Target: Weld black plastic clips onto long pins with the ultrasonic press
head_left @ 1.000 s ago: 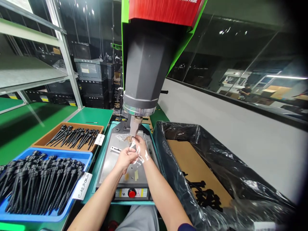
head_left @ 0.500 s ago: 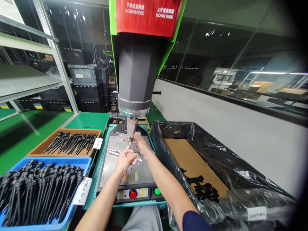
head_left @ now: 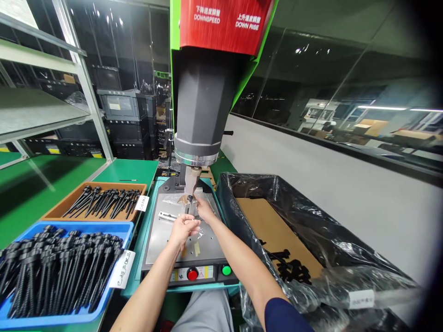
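Under the press's metal horn [head_left: 191, 180], a small black part [head_left: 189, 198] sits at the top of the fixture [head_left: 187, 207] on the steel plate [head_left: 162, 244]. My left hand [head_left: 182, 230] is in front of the fixture, thumb and fingers pinched together; whatever lies between them is too small to make out. My right hand [head_left: 205, 210] reaches in from the right, its fingers bent against the right side of the fixture near the black part. The fixture partly hides those fingertips. Clear plastic film [head_left: 198, 232] shows around the fixture and just below the hands.
A blue tray [head_left: 128, 229] and an orange tray [head_left: 51, 213], both with black ribbed parts, stand left. Right is a bin lined with black plastic [head_left: 311, 212], with cardboard and black parts inside. Red [head_left: 192, 274] and green [head_left: 226, 270] buttons line the press's front; its head [head_left: 204, 92] hangs above.
The view has shifted slightly, so the press appears further right. My right hand's fingers have drawn in and bent beside the fixture. My left hand keeps its pinch in about the same place.
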Demonstrator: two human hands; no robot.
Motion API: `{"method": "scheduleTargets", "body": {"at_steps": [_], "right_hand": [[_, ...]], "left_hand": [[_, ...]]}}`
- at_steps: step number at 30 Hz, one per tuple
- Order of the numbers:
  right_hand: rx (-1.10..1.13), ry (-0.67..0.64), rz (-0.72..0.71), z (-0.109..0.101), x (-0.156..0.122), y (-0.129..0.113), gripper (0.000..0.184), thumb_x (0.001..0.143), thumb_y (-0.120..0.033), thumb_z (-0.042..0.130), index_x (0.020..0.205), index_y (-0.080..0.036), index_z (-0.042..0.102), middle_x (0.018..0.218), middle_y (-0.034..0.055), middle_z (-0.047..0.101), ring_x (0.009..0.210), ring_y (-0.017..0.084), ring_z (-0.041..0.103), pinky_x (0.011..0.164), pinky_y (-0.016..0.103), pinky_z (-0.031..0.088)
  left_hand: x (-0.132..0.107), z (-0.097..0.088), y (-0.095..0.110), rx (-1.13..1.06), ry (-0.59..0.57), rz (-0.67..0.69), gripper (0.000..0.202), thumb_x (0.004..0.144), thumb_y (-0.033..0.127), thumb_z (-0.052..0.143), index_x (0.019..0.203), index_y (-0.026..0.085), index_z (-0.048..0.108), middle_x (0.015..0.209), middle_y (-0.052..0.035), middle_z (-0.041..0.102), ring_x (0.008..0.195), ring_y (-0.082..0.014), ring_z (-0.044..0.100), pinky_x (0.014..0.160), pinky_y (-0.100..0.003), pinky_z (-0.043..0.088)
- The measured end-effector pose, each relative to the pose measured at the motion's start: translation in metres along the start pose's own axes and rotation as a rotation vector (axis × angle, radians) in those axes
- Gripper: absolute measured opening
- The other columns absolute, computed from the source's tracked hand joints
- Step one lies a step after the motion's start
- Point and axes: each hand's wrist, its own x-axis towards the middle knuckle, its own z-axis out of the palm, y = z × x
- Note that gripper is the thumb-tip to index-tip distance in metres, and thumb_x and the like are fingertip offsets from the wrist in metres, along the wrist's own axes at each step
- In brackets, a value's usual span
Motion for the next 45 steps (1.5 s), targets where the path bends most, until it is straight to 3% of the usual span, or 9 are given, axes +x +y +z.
{"method": "scheduleTargets", "body": {"at_steps": [5,11,18,24,27,30,34,39,45], "right_hand": [[-0.125,-0.096,-0.088,-0.007,-0.025,0.002,0.02,0.081,-0.02,0.055,0.091,-0.023,0.072,0.101,0.0049,0.071,0.103,0.024,0.062,0.1,0.044,0.043],[-0.207,-0.098,-0.119,-0.023,-0.066,0.008,0.031,0.083,-0.022,0.056,0.11,-0.023,0.07,0.123,0.0097,0.065,0.122,0.027,0.055,0.109,0.048,0.036],[-0.279,-0.129,-0.143,-0.035,-0.12,0.011,0.036,0.087,-0.023,0.049,0.119,-0.024,0.067,0.125,0.0085,0.065,0.123,0.025,0.055,0.108,0.049,0.04],[-0.366,0.067,-0.071,-0.055,-0.164,0.015,0.029,0.089,-0.027,0.047,0.101,-0.024,0.073,0.104,0.0088,0.071,0.101,0.026,0.065,0.093,0.044,0.051],[-0.455,0.252,-0.039,-0.071,-0.189,0.024,0.03,0.089,-0.03,0.046,0.102,-0.022,0.071,0.105,0.0109,0.07,0.101,0.027,0.064,0.093,0.045,0.051],[-0.576,0.401,-0.023,-0.082,-0.215,0.04,0.032,0.087,-0.034,0.049,0.109,-0.021,0.068,0.114,0.0139,0.065,0.11,0.03,0.06,0.099,0.049,0.047],[-0.641,0.404,0.05,-0.086,-0.247,0.064,0.049,0.086,-0.041,0.054,0.13,-0.021,0.056,0.132,0.0155,0.054,0.124,0.031,0.052,0.105,0.051,0.043],[-0.625,0.298,0.125,-0.086,-0.267,0.083,0.06,0.09,-0.041,0.05,0.147,-0.026,0.035,0.142,0.013,0.045,0.132,0.029,0.046,0.11,0.048,0.04],[-0.623,0.263,0.138,-0.09,-0.269,0.09,0.063,0.091,-0.041,0.049,0.149,-0.027,0.03,0.146,0.0112,0.041,0.136,0.028,0.042,0.111,0.046,0.037]], "left_hand": [[0.001,-0.001,-0.001,-0.05,-0.008,0.054,0.052,0.049,0.035,0.088,0.081,0.018,0.051,0.068,-0.0019,0.069,0.056,-0.0133,0.062,0.056,-0.025,0.047],[0.003,-0.003,-0.006,-0.066,-0.005,0.077,0.051,0.051,0.035,0.088,0.082,0.018,0.05,0.065,0.0015,0.067,0.057,-0.0133,0.063,0.054,-0.022,0.046],[-0.002,-0.011,-0.005,-0.014,-0.031,0.018,0.055,0.054,0.042,0.087,0.092,0.017,0.055,0.086,-0.0099,0.074,0.066,-0.0167,0.069,0.062,-0.026,0.052],[-0.006,-0.026,-0.017,0.109,-0.004,-0.059,0.06,0.055,0.042,0.087,0.099,0.014,0.058,0.08,-0.0094,0.071,0.064,-0.017,0.068,0.058,-0.026,0.052],[-0.016,-0.036,-0.031,0.218,0.03,-0.073,0.061,0.054,0.041,0.086,0.101,0.012,0.06,0.066,-0.0029,0.064,0.06,-0.0166,0.064,0.051,-0.024,0.047],[-0.039,-0.048,-0.047,0.333,0.034,-0.028,0.053,0.062,0.045,0.08,0.1,0.013,0.062,0.069,-0.0044,0.066,0.064,-0.0186,0.064,0.051,-0.026,0.046],[-0.081,-0.078,-0.073,0.592,0.247,0.239,0.036,0.078,0.046,0.065,0.101,0.019,0.066,0.094,-0.01,0.071,0.09,-0.0264,0.066,0.08,-0.039,0.052],[-0.113,-0.124,-0.111,0.99,0.607,0.637,0.041,0.083,0.04,0.059,0.119,0.022,0.061,0.131,-0.0138,0.056,0.127,-0.0341,0.048,0.11,-0.051,0.031],[-0.112,-0.156,-0.133,1.058,0.685,0.487,0.06,0.086,0.047,0.051,0.142,0.025,0.043,0.141,-0.0137,0.048,0.128,-0.0355,0.047,0.104,-0.051,0.04]]}}
